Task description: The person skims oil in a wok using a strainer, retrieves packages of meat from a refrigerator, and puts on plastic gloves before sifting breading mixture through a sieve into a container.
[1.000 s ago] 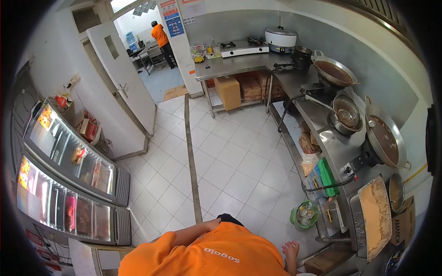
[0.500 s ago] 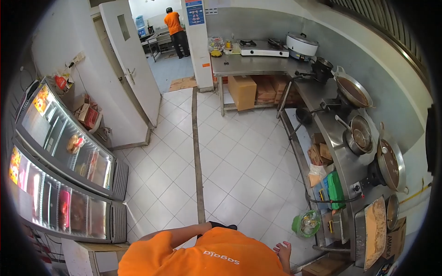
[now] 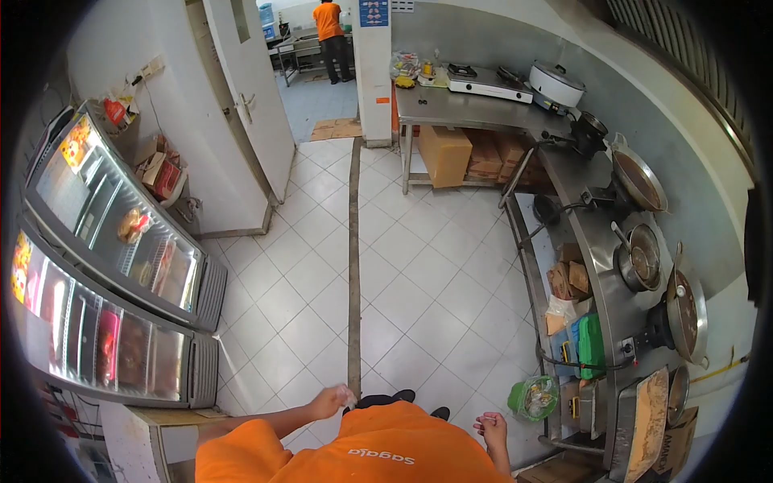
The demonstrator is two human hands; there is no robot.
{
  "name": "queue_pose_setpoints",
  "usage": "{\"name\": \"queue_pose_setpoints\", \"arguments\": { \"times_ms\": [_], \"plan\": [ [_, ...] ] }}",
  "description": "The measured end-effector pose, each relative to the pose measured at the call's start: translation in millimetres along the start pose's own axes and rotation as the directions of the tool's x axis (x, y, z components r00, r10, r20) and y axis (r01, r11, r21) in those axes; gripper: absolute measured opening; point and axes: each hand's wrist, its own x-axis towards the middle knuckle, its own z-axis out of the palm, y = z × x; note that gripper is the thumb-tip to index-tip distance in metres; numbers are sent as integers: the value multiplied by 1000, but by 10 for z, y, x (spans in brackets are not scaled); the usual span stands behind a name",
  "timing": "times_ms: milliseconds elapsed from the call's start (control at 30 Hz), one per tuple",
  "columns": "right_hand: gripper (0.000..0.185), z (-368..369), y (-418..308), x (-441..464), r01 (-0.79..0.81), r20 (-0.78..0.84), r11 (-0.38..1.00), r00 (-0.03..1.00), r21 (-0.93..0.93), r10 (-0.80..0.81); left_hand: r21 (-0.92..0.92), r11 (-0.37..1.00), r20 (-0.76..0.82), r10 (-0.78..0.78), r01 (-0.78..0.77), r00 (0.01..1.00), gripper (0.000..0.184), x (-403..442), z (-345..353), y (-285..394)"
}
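Observation:
My left hand is in front of my waist with its fingers closed. A small whitish patch shows at the fingertips, too blurred to name. My right hand hangs at my right side, fingers loosely bent and a little apart, with nothing visible in it. Nearest to it is a green basket lined with a clear bag, standing on the floor with scraps inside. The orange shirt I wear fills the bottom of the view, and dark shoes show below it.
Glass-front fridges line the left. A steel counter with woks and burners runs along the right. A rice cooker and gas stove stand at the back. Beyond an open door, a person faces away.
My left hand has come into view, swinging forward in front of my waist. The back counter and doorway sit further right and higher in the view. My right hand stays low at my side.

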Motion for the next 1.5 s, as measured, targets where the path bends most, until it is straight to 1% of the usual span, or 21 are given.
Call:
{"name": "queue_pose_setpoints", "arguments": {
  "times_ms": [33,100,167,200,233,333,400,500,633,700,800,833,900,933,1033,1133,1200,1333,1400,1433,1500],
  "plan": [
    [26,-4,-78,50,45,29,999,999,-20,-44,-7,1000,-10,4,-4,1000,11,35,20,79],
    [26,61,-358,128,102,73,993,992,-50,-99,-354,933,-410,-211,59,887,12,264,65,428],
    [30,356,-810,18,294,246,944,936,-150,-252,-402,913,-431,-118,-73,895,19,539,306,798],
    [36,595,-1088,-122,370,342,928,879,-46,-333,-153,967,-481,107,-203,870,18,674,477,904],
    [42,853,-1400,-329,431,425,900,805,63,-415,108,942,-471,331,-319,818,18,824,646,1011],
    [53,1326,-2103,-781,504,569,851,661,147,-489,-80,929,-370,308,-360,876,16,962,1021,1675],
    [42,1448,-2201,-704,494,692,860,577,127,-434,-295,931,-118,186,-214,975,13,899,1087,1939],
    [28,1377,-2203,-556,638,724,761,580,-119,-372,-94,980,-238,151,-177,959,15,718,1019,2124],
    [17,1248,-1940,-359,682,655,719,606,-136,-451,-292,950,-230,46,-114,972,13,606,960,1983],
    [23,1270,-1829,-269,413,429,897,790,154,-438,-384,922,-153,-13,-47,988,11,614,979,1830],
    [23,1619,-1984,-788,499,398,817,714,290,-577,-382,878,-314,172,-290,934,9,669,1173,1613],
    [23,1630,-2007,-796,499,400,817,712,290,-577,-381,877,-317,172,-291,933,9,657,1160,1610],
    [19,1557,-2079,-765,518,700,854,627,-47,-342,109,915,-552,380,-388,742,9,661,1174,1632],
    [19,1551,-2095,-693,526,702,849,621,-44,-348,114,912,-554,388,-394,737,9,653,1109,1685],
    [18,1462,-2151,-511,507,764,861,572,-44,-298,115,906,-616,387,-408,686,11,611,991,1798],
    [13,1449,-2228,-501,682,851,680,500,-269,-164,-140,894,-594,268,-426,758,14,619,912,1863],
    [12,1481,-2090,-419,530,580,846,674,52,-458,-389,891,-481,19,-233,876,14,563,898,2016],
    [13,1501,-2113,-603,302,702,938,631,170,-330,-299,866,-652,121,-400,749,21,668,979,2051],
    [14,1354,-2050,-492,414,814,895,569,-166,-112,-285,902,-700,37,-326,713,25,724,990,1998],
    [14,1326,-2004,-453,413,813,896,571,-162,-116,-283,902,-697,40,-325,716,25,745,970,1932],
    [13,1293,-1948,-385,156,767,970,594,184,-241,-82,980,-665,82,-182,742,24,821,916,1751]
  ]
}}
